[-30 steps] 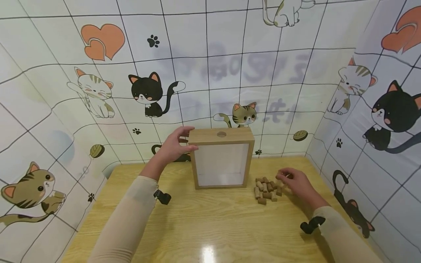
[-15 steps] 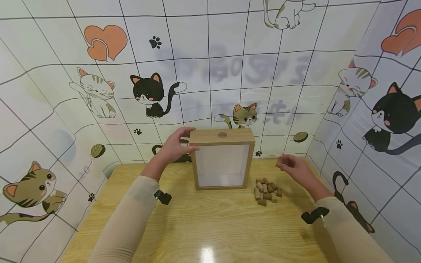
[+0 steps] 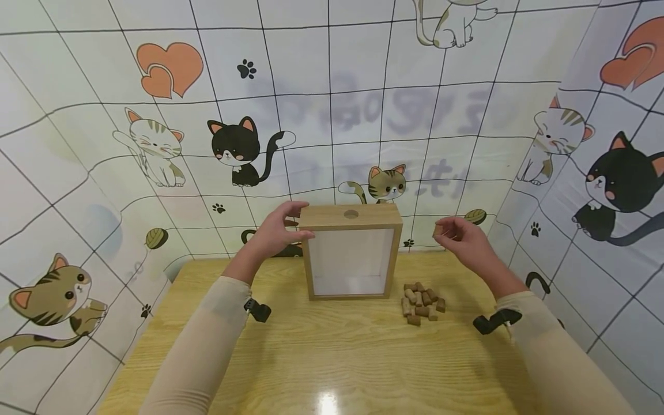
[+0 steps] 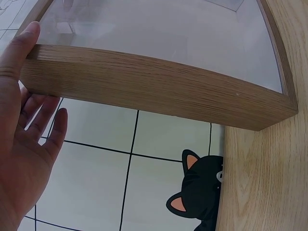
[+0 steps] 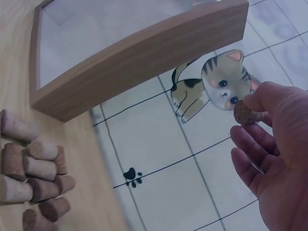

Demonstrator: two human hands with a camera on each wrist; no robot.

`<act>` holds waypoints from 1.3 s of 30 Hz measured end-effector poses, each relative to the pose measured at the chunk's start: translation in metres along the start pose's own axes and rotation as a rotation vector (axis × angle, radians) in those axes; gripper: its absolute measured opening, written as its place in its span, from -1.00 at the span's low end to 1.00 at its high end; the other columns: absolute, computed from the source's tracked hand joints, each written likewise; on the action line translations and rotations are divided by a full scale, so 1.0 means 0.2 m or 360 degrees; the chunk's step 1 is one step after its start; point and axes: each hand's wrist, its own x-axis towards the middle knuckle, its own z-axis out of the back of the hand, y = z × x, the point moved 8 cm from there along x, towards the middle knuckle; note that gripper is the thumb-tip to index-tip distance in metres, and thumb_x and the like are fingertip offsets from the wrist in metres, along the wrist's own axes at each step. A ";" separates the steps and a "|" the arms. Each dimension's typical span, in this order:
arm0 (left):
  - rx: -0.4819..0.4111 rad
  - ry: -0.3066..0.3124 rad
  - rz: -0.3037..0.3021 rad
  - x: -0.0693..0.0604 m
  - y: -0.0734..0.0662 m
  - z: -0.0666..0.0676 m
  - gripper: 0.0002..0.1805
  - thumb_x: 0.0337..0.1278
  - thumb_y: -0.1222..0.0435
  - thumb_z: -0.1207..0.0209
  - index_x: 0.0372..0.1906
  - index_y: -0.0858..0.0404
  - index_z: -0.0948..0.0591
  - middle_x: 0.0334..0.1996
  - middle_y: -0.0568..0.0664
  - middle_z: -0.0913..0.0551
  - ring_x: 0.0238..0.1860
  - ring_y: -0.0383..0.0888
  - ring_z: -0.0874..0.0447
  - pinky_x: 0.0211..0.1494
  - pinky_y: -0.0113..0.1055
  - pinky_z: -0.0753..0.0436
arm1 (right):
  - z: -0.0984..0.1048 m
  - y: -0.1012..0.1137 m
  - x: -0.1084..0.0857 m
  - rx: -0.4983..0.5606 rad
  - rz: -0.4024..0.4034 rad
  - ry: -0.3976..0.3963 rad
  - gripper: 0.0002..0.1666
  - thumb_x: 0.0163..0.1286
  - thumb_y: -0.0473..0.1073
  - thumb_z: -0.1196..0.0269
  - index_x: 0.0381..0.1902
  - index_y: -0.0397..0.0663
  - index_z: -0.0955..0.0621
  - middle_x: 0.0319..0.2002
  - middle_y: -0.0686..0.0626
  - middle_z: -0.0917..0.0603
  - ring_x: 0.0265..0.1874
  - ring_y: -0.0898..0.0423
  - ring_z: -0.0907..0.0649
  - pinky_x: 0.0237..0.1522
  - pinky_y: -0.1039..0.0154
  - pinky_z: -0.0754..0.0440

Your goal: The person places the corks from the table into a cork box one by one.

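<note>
A wooden-framed box [image 3: 350, 217] with a clear front and a round hole in its top stands upright on the table. My left hand [image 3: 276, 231] grips its upper left edge, thumb on the front and fingers behind; the left wrist view shows the same hand [image 4: 24, 125] on the frame [image 4: 144, 82]. To the right of the box, raised above the table, my right hand [image 3: 467, 245] pinches one cork. In the right wrist view that cork [image 5: 245, 113] sits between thumb and fingertips of the hand [image 5: 288, 149]. A pile of corks [image 3: 419, 297] lies right of the box.
The wooden table [image 3: 321, 346] meets a wall covering [image 3: 290, 69] printed with cats and grid lines behind the box. More of this covering stands at the left and right sides.
My right hand has risen from beside the cork pile with one cork pinched in it. My left hand and the box have stayed in place.
</note>
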 end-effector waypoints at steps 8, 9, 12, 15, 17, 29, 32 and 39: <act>0.0043 0.0002 0.0007 0.00 0.00 0.00 -0.08 0.23 0.09 -0.64 0.62 0.06 -0.45 0.34 0.06 -0.56 0.37 0.10 -0.54 0.47 0.11 -0.59 | 0.04 0.15 0.09 -0.0015 0.0037 -0.0006 -0.59 0.68 -0.14 -0.35 0.33 -0.18 -0.57 0.00 -0.15 -0.68 -0.08 0.13 -0.64 -0.13 0.41 -0.58; 0.0044 0.0002 0.0006 0.00 0.00 0.00 -0.08 0.23 0.09 -0.64 0.62 0.07 -0.44 0.34 0.06 -0.56 0.37 0.11 -0.54 0.47 0.11 -0.59 | 0.04 0.17 0.10 -0.0011 0.0049 -0.0010 -0.59 0.67 -0.15 -0.35 0.32 -0.19 -0.57 0.00 -0.16 -0.68 -0.09 0.13 -0.64 -0.12 0.41 -0.59; 0.0031 0.0004 0.0001 0.00 -0.01 0.00 -0.08 0.23 0.11 -0.64 0.62 0.08 -0.45 0.33 0.07 -0.56 0.37 0.13 -0.54 0.47 0.16 -0.58 | 0.05 0.23 0.13 0.0006 0.0082 -0.0012 -0.59 0.65 -0.15 -0.38 0.30 -0.17 -0.57 -0.01 -0.14 -0.70 -0.10 0.12 -0.66 -0.14 0.39 -0.60; 0.0029 0.0005 -0.0004 0.00 -0.01 0.01 -0.08 0.22 0.12 -0.64 0.61 0.10 -0.45 0.33 0.09 -0.56 0.37 0.15 -0.54 0.49 0.20 -0.56 | 0.04 0.30 0.17 0.0027 0.0091 0.0004 -0.61 0.63 -0.13 -0.41 0.25 -0.14 -0.58 -0.02 -0.13 -0.70 -0.12 0.09 -0.67 -0.16 0.35 -0.60; 0.0032 0.0004 -0.0007 0.00 -0.01 0.01 -0.09 0.22 0.13 -0.64 0.61 0.11 -0.45 0.33 0.10 -0.57 0.37 0.15 -0.54 0.50 0.20 -0.55 | 0.02 0.34 0.19 0.0036 0.0105 0.0032 -0.63 0.63 -0.12 -0.41 0.22 -0.14 -0.58 -0.02 -0.13 -0.69 -0.12 0.08 -0.67 -0.16 0.32 -0.61; 0.0062 0.0014 0.0023 0.01 0.00 0.01 -0.09 0.23 0.09 -0.64 0.61 0.08 -0.45 0.33 0.08 -0.57 0.36 0.16 -0.56 0.44 0.11 -0.62 | -0.11 0.57 0.33 0.0108 0.0229 0.0164 -0.66 0.56 -0.17 -0.48 0.07 -0.18 -0.58 -0.10 -0.13 -0.68 -0.17 0.00 -0.69 -0.16 0.25 -0.62; 0.0064 0.0012 0.0020 0.01 -0.01 0.01 -0.09 0.24 0.10 -0.63 0.61 0.10 -0.45 0.33 0.09 -0.57 0.37 0.17 -0.55 0.45 0.10 -0.61 | -0.14 0.62 0.36 0.0131 0.0245 0.0184 -0.68 0.55 -0.19 -0.49 0.08 -0.15 -0.59 -0.11 -0.12 -0.69 -0.18 -0.01 -0.69 -0.20 0.24 -0.63; 0.0078 0.0019 0.0018 0.00 -0.03 0.01 -0.10 0.25 0.14 -0.63 0.61 0.11 -0.44 0.33 0.08 -0.56 0.36 0.13 -0.54 0.45 0.09 -0.61 | -0.22 0.70 0.40 0.0134 0.0267 0.0248 -0.68 0.56 -0.18 -0.48 0.12 -0.14 -0.61 -0.11 -0.13 -0.67 -0.18 -0.03 -0.65 -0.21 0.22 -0.59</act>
